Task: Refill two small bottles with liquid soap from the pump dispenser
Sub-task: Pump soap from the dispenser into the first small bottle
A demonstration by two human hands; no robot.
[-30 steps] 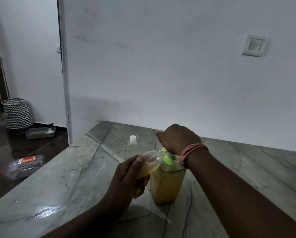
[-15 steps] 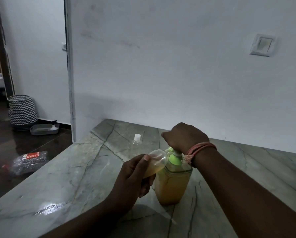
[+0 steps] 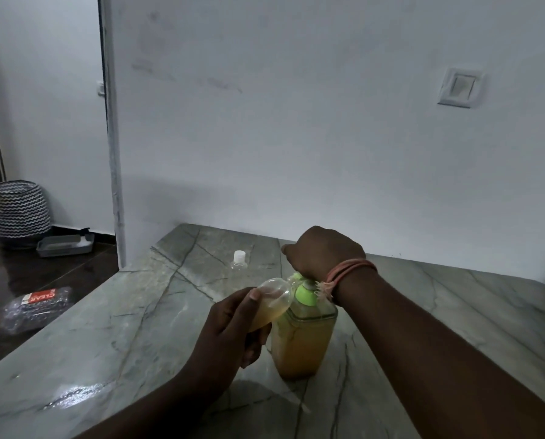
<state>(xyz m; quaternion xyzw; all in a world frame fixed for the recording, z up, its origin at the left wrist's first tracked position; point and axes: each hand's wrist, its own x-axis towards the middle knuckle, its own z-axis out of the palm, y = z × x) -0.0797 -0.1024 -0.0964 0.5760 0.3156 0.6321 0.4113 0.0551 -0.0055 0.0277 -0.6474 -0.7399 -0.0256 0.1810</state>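
On the grey marble desk the right hand is curled over the green pump head of the clear square dispenser of amber soap, while the left hand grips a small clear bottle, tilted to the nozzle and partly filled, and a second small white-capped bottle stands behind.

A home, by the look of it: plain white plastered walls with a white wall switch, a grey veined marble table set against the wall, and beyond its left edge a dark polished floor holding a black-and-white zigzag woven basket beside a grey plastic tray.
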